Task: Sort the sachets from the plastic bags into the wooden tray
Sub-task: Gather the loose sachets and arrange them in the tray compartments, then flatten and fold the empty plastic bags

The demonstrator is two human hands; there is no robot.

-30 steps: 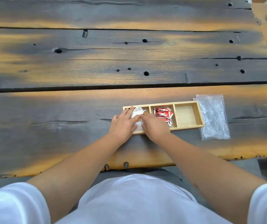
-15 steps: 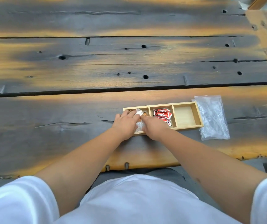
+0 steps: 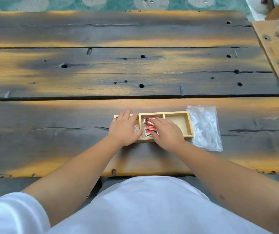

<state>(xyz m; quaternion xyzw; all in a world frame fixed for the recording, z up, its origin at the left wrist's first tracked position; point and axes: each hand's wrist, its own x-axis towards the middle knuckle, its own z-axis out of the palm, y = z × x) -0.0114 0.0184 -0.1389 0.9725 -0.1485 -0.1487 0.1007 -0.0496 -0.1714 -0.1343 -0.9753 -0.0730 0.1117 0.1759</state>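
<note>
Right hand (image 3: 166, 132) has slid onto the red sachets (image 3: 149, 126), fingers flat; left hand (image 3: 124, 128) lies open on the tray's (image 3: 190, 123) left compartment.

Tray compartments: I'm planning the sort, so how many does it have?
3 in the wooden tray: left compartment mostly under the left hand, middle compartment with red sachets, right compartment bare.

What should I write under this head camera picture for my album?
Two hands, left hand and right hand, tidy red sachets in a wooden tray beside a plastic bag.
</note>
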